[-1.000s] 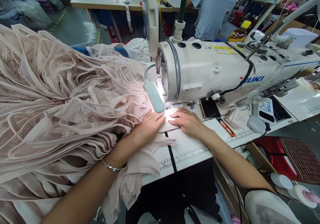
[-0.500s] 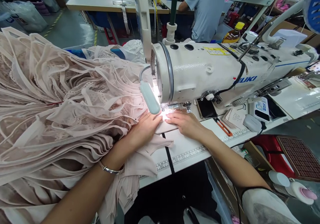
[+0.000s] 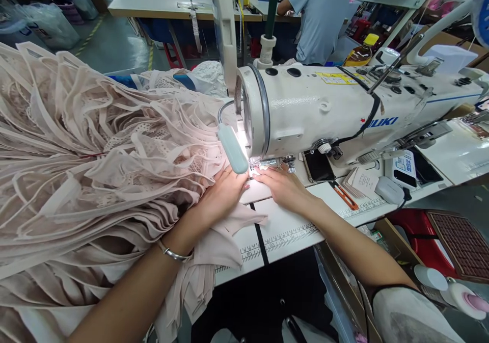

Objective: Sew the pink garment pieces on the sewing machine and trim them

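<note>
My left hand (image 3: 228, 191) is at the needle area of a white sewing machine (image 3: 301, 111), its fingers closed on the edge of pale pink fabric (image 3: 244, 219). Close to its right, my right hand (image 3: 282, 186) has its fingers pressed together at the fabric under the presser foot (image 3: 267, 163). Both sets of fingertips almost meet in bright lamp light, and the fabric between them is washed out. A pale green lamp (image 3: 233, 149) partly hides the needle. Beside my left arm lies a large heap of pale pink lace-trimmed garments (image 3: 126, 154).
Right of the hands lie a phone (image 3: 319, 166), an orange cutter (image 3: 344, 196), paper tags (image 3: 359, 181) and a grey case (image 3: 389, 189). A ruler tape (image 3: 290, 236) runs along the table's front edge. A person in a blue shirt (image 3: 321, 19) sits behind the machine.
The fingers of my right hand have drawn closer together beside the presser foot. My left hand stays nearly in place. The whole view has shifted slightly.
</note>
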`<state>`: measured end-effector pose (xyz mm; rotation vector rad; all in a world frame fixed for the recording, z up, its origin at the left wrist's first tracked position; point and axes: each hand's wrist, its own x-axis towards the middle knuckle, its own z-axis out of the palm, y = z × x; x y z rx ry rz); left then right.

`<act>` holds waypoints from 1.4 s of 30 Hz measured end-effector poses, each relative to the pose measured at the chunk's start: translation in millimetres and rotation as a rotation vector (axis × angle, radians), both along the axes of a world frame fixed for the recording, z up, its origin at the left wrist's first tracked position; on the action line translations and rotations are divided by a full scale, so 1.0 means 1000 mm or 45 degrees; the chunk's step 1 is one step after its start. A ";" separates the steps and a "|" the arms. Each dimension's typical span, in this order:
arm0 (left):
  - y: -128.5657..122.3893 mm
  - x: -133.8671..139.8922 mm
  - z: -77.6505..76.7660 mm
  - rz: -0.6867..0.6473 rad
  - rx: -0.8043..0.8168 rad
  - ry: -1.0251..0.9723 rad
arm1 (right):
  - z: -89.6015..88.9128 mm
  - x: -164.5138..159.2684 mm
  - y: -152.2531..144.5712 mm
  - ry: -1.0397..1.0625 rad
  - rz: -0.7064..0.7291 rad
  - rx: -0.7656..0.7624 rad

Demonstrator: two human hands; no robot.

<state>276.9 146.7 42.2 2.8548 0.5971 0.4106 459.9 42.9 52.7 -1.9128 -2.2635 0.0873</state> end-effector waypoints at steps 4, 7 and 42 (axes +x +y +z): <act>0.000 0.002 -0.001 0.039 -0.010 -0.005 | -0.007 0.001 0.002 0.014 0.045 0.042; 0.000 0.002 0.000 0.057 -0.051 -0.027 | -0.013 0.003 0.003 0.033 0.108 0.073; -0.006 0.013 0.008 0.218 0.016 0.089 | -0.001 -0.002 0.002 -0.039 -0.156 -0.104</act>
